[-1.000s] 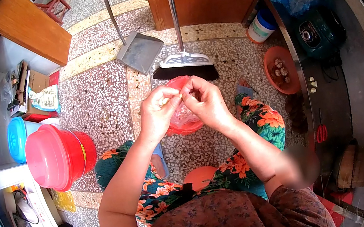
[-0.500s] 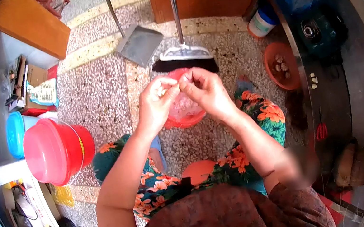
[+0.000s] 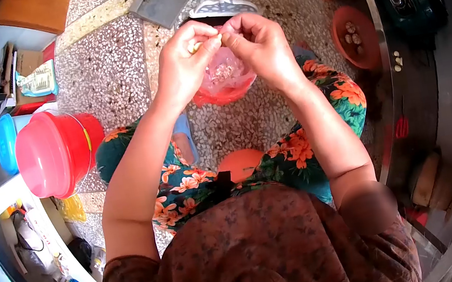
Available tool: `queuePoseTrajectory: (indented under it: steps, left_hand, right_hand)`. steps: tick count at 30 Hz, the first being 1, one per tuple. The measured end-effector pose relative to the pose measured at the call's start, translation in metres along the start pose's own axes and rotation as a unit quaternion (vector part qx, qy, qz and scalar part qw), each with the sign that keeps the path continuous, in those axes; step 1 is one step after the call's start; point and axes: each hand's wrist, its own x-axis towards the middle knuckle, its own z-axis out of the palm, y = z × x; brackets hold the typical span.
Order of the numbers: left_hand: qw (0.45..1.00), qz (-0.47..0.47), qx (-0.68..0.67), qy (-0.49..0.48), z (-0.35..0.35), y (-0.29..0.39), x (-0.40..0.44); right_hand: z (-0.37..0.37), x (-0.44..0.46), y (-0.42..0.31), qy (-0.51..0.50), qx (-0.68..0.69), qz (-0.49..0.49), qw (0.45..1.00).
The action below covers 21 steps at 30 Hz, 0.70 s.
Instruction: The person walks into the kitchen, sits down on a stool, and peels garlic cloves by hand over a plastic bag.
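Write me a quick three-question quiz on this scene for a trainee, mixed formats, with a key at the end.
1. True or false: the left hand and the right hand come together at a small pale piece.
2. Which container shows beneath the hands? A) the bowl of bulbs B) the plastic-lined red container C) the lidded bucket
3. Fill in: beside the dustpan is a long-handled ____.

Key:
1. True
2. B
3. broom
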Motion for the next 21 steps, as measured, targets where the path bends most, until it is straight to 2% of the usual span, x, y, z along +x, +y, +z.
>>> queuePoseTrajectory:
  steps: [2, 16, 19, 21]
  left_hand:
    - [1.000, -0.001, 0.001, -0.011, -0.002, -0.005, 0.000]
    - [0.995, 0.094, 0.008, -0.042, 0.000, -0.007, -0.010]
    - [0.993, 0.107, 0.005, -0.045, -0.003, -0.005, -0.012]
    - [0.995, 0.078, 0.040, -0.045, -0.005, -0.001, -0.014]
  right_hand:
    - [-0.002, -0.002, 0.004, -0.013, 0.047, 0.008, 0.999]
    - [0.011, -0.027, -0.009, 0.036, 0.085, 0.006, 0.996]
    - [0.014, -0.029, -0.012, 0.045, 0.048, 0.003, 0.998]
    - [0.015, -0.032, -0.017, 0.044, 0.025, -0.003, 0.999]
